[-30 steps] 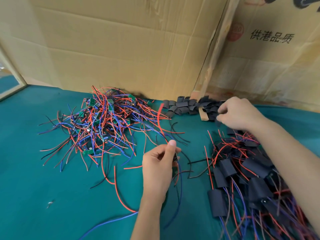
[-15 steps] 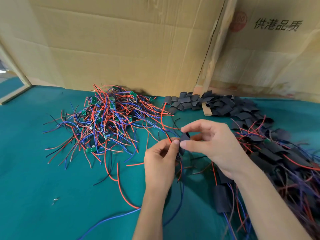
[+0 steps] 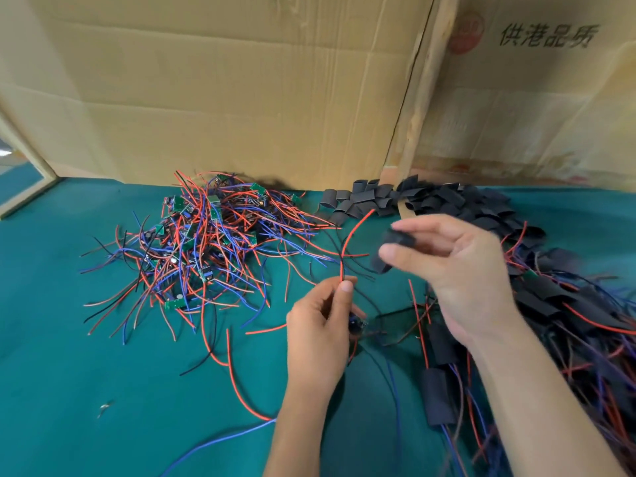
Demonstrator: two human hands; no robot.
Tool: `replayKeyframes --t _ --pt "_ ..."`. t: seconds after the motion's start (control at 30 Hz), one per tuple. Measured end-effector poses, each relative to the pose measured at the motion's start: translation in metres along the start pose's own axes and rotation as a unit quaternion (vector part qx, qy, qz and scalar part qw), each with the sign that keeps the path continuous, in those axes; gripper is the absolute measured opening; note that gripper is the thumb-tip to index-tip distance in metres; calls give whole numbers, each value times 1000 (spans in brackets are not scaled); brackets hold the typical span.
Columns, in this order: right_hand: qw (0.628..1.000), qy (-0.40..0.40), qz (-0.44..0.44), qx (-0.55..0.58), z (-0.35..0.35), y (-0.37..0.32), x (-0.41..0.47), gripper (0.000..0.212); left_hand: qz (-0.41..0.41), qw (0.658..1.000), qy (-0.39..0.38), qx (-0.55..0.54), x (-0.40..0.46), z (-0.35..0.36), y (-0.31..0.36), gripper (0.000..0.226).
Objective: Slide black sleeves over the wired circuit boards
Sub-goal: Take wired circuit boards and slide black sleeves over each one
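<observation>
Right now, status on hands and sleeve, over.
Left hand pinches board wires. Right hand pinches sleeve, not yet on wires. Nothing between them.

The left hand [image 3: 321,333] is reaching up from the bottom, its thumb and first finger pinching together with the other fingers curled in. The right hand [image 3: 461,270] is coming in from the right side, held a bit higher, its thumb and fingers pinching in front and looking blurry.
</observation>
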State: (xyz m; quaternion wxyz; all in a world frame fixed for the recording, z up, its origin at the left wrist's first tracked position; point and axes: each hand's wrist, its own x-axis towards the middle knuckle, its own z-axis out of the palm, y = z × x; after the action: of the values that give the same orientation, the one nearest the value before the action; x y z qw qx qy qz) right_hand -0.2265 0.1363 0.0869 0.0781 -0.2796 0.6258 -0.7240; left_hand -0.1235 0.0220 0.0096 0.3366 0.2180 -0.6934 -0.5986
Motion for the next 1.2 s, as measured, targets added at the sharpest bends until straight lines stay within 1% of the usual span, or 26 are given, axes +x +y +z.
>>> replayKeyframes --t 0.1,0.17,0.23,0.33,0.4,0.47,0.57,0.67,0.77,0.9,1.0,1.1,1.2 --pt "992 86 -11 91 -12 -12 5 29 18 1000 -11 18 0 1 -2 22" --pt "979 141 -2 144 -17 -15 7 25 20 999 -22 17 -1 2 -3 21" --pt "967 188 20 172 -18 -15 7 22 25 999 -32 19 -1 2 -3 20" --pt "952 220 66 205 -10 -12 7 18 36 998 -46 21 -2 2 -1 22" --pt "944 216 93 232 -4 -11 6 18 39 997 -53 27 -3 2 -1 23" --pt "939 205 113 253 0 -10 5 20 40 997 -58 40 -4 3 -2 18" --pt "935 171 140 276 -1 -11 4 21 44 995 -61 65 -5 4 -4 16" --pt "939 134 151 278 0 -13 4 28 50 994 -60 79 -5 5 -5 15" --pt "950 104 131 264 2 -13 3 29 67 992 -57 95 -5 5 -4 10" --pt "979 103 75 160 4 -12 2 37 95 986 -42 130 -6 4 -4 19" --pt "988 97 45 112 5 -12 1 40 104 980 -27 165 -6 4 -6 17" --pt "991 90 28 93 6 -14 1 32 111 974 -24 194 -6 3 -9 20" --pt "989 100 26 104 7 -15 1 24 115 972 -23 203 -6 3 -9 21"
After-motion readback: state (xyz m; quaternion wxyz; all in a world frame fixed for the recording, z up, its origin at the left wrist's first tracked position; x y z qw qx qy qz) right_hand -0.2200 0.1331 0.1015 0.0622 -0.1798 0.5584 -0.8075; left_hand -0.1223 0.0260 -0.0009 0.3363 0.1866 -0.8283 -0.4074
